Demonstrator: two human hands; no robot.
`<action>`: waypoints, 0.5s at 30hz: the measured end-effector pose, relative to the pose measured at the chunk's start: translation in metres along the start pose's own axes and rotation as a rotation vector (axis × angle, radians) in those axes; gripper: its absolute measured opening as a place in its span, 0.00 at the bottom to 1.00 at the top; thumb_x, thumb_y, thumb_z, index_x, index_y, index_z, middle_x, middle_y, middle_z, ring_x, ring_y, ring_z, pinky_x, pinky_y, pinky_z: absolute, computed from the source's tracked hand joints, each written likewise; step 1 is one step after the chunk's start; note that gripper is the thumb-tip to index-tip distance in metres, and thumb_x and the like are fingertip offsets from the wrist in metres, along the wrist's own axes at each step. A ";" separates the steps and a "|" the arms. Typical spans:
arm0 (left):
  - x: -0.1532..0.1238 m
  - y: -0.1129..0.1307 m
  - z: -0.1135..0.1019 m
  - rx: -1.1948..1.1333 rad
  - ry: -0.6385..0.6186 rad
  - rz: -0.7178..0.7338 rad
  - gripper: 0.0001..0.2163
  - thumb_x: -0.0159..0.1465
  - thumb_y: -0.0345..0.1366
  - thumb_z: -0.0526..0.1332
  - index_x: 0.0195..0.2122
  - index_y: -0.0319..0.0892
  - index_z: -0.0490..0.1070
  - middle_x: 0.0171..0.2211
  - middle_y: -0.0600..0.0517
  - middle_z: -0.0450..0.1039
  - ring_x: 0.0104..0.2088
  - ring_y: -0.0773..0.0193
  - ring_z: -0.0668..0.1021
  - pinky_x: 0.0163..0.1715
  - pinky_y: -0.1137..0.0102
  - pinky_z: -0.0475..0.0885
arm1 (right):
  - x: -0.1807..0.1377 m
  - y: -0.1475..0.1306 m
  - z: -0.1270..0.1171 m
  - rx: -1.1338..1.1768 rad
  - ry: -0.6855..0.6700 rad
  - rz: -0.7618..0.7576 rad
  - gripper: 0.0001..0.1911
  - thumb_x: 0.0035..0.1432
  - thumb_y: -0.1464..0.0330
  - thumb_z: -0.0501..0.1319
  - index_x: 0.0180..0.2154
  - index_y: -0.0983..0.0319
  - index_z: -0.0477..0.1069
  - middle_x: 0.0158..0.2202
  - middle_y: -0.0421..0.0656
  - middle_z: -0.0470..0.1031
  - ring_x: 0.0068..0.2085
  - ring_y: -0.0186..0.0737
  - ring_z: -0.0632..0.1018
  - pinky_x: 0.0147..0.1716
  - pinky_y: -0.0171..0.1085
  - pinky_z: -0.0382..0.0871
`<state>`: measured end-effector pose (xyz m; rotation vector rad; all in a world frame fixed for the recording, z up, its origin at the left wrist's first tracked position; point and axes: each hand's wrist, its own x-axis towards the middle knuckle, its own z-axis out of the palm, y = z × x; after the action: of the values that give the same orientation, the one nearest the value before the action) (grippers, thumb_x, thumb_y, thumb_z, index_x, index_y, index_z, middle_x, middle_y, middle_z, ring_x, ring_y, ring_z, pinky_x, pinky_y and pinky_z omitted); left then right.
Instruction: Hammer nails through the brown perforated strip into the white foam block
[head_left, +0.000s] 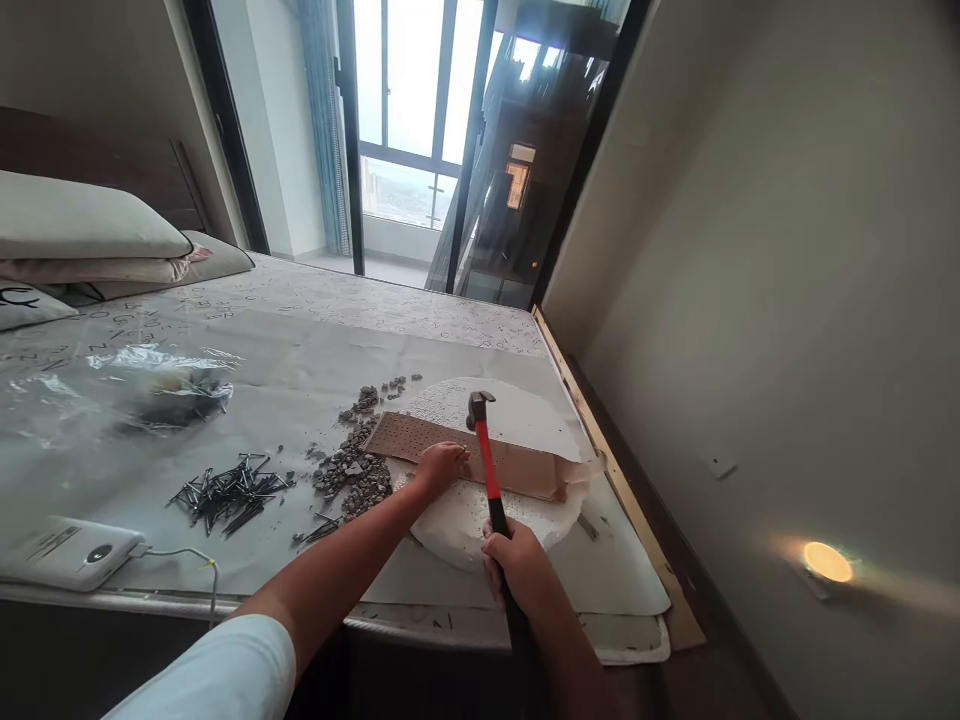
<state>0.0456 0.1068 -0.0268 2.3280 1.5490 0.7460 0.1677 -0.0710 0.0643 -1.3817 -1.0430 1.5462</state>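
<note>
My right hand [517,560] is wrapped round the black grip of a claw hammer [489,465] with a red neck. The hammer's steel head is raised near my left hand [442,467], whose fingers are pinched together over a brown board dotted with holes [409,437]. Whatever the pinch holds is too small to make out. Under the board lies a round white foam slab [517,400]. Grey gravel [356,475] is spread along the slab's left side. A pile of dark nails [229,490] lies farther left, and a few more nails [319,530] are near my left forearm.
A clear plastic bag [187,390] with dark contents lies at left. In front of it, a white power bank [79,553] trails a cable. Pillows [90,225] rest on the bed's far left. A wooden rail [600,440] borders the right edge, beside the wall.
</note>
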 end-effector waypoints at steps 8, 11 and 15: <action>0.000 -0.001 0.000 0.017 -0.007 -0.011 0.16 0.62 0.36 0.51 0.22 0.40 0.73 0.27 0.47 0.73 0.28 0.63 0.72 0.28 0.70 0.59 | 0.006 0.005 0.000 -0.040 0.018 0.051 0.05 0.42 0.67 0.52 0.25 0.58 0.55 0.08 0.29 0.55 0.09 0.29 0.56 0.07 0.30 0.48; 0.001 0.000 0.000 0.011 -0.006 -0.005 0.16 0.62 0.37 0.51 0.22 0.41 0.73 0.27 0.48 0.73 0.28 0.63 0.72 0.28 0.71 0.59 | 0.004 0.005 -0.001 -0.044 0.041 -0.031 0.05 0.43 0.68 0.52 0.26 0.58 0.56 0.08 0.28 0.54 0.09 0.29 0.56 0.07 0.29 0.49; 0.001 0.002 0.000 -0.003 -0.007 -0.021 0.15 0.62 0.35 0.52 0.21 0.41 0.73 0.26 0.49 0.72 0.28 0.64 0.72 0.29 0.71 0.60 | 0.003 0.005 -0.001 -0.061 0.012 0.014 0.04 0.43 0.68 0.52 0.26 0.58 0.55 0.08 0.29 0.55 0.09 0.29 0.56 0.08 0.30 0.49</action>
<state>0.0475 0.1069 -0.0253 2.3060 1.5660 0.7338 0.1678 -0.0699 0.0582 -1.4409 -1.0827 1.5261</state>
